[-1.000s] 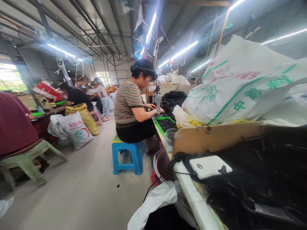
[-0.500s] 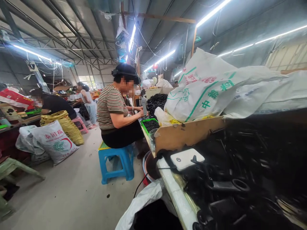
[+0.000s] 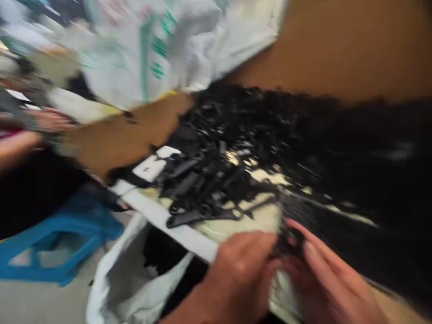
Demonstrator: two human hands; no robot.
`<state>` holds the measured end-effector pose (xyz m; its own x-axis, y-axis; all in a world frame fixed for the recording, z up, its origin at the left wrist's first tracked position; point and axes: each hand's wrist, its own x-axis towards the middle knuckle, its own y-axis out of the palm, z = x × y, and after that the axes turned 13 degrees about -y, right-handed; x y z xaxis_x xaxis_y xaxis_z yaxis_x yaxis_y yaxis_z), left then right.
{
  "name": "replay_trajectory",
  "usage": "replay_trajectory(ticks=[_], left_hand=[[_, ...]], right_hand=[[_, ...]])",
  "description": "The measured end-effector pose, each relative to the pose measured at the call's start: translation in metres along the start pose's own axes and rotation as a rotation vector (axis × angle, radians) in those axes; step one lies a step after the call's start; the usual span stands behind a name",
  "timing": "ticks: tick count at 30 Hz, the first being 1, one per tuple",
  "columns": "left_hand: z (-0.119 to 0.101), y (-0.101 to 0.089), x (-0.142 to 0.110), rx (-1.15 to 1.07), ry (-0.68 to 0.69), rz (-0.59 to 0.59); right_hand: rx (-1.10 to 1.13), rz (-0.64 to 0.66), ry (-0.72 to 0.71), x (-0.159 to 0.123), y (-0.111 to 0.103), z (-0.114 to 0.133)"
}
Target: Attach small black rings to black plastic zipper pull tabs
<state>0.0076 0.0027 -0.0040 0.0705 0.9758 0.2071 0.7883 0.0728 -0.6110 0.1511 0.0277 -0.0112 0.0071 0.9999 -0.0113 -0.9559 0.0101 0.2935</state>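
My left hand (image 3: pixel 241 270) and my right hand (image 3: pixel 324 279) meet at the near edge of the workbench (image 3: pixel 189 236). Both are closed round a small black plastic part (image 3: pixel 288 240) held between them; motion blur hides its shape. Just beyond the hands lies a big heap of black plastic parts (image 3: pixel 243 153) that covers most of the bench top. A white flat device (image 3: pixel 153 164) with a cable sits at the heap's left edge.
A brown cardboard wall (image 3: pixel 337 49) backs the heap. White printed sacks (image 3: pixel 162 49) lie behind on the left. A white bag (image 3: pixel 124 274) hangs open below the bench edge. A blue stool (image 3: pixel 57 243) and another person's arm (image 3: pixel 20 144) show at the left.
The view has swung down and to the right, from the hall and the seated workers to the bench. My two hands have come into view, closed on a black part.
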Motion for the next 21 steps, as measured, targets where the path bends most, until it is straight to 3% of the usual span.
replay_trajectory(ticks=[2, 6, 21], left_hand=[[0.001, 0.004, 0.004, -0.127, 0.031, -0.075], [-0.001, 0.006, 0.003, -0.100, 0.089, -0.030], [-0.010, 0.016, -0.003, -0.092, 0.075, -0.054]], right_hand=[[0.085, -0.095, 0.069, -0.011, -0.009, 0.008], [0.199, -0.117, 0.056, -0.014, -0.011, 0.012], [0.055, -0.080, 0.044, -0.022, -0.027, 0.011]])
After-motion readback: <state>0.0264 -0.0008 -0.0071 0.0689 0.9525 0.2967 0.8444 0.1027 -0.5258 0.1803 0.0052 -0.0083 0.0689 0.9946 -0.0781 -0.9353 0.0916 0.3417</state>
